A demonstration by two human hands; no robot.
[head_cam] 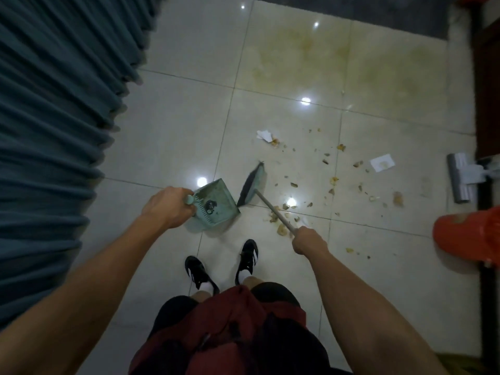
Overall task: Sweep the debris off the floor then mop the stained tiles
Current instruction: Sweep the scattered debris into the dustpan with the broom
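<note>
Both forearms are bare from the elbow down, no sleeves, watch or rings showing on the left hand (169, 208) or the right hand (308, 240); a dark red top (230, 328) hangs loose over black shorts (173, 309); white socks (207, 286) rise from black trainers (247, 257) striped in white.

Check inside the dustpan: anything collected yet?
The dustpan, held by the left hand, holds one small dark clump near its back edge; otherwise the tray looks bare but grimy. What the clump is cannot be told.
</note>
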